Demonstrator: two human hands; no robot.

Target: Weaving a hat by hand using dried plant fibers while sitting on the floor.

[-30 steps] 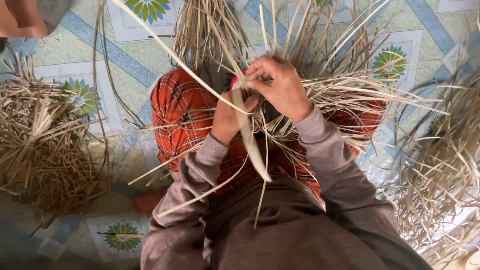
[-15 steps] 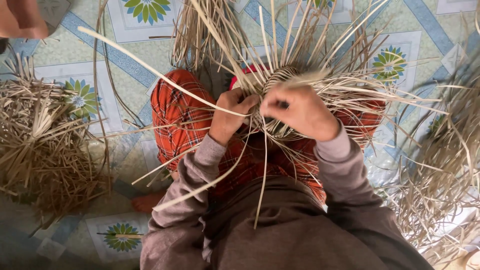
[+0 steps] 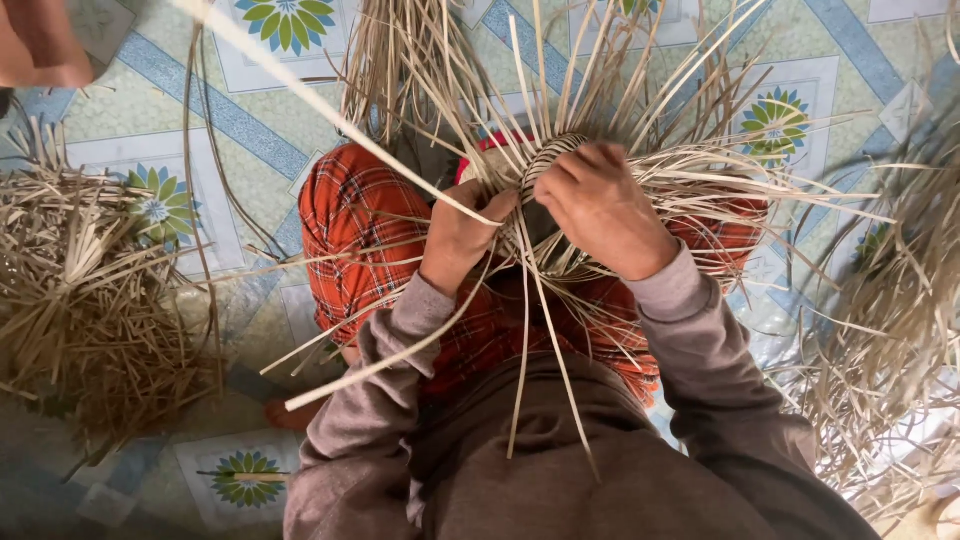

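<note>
Woven bundle (image 3: pixel 548 160) now sits under my right hand (image 3: pixel 600 205), clamped; left hand (image 3: pixel 462 232) has pulled one strip (image 3: pixel 330 105) taut, pinched.

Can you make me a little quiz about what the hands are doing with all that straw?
1. True or false: both hands are on the half-woven straw piece in the person's lap.
2. Which hand pinches the long pale strip that runs up to the top left? A) left hand B) right hand
3. What lies heaped on the patterned floor at the left side of the picture?

Key:
1. True. The left hand and the right hand both grip it.
2. A, the left hand.
3. A pile of loose straw strips.
</note>
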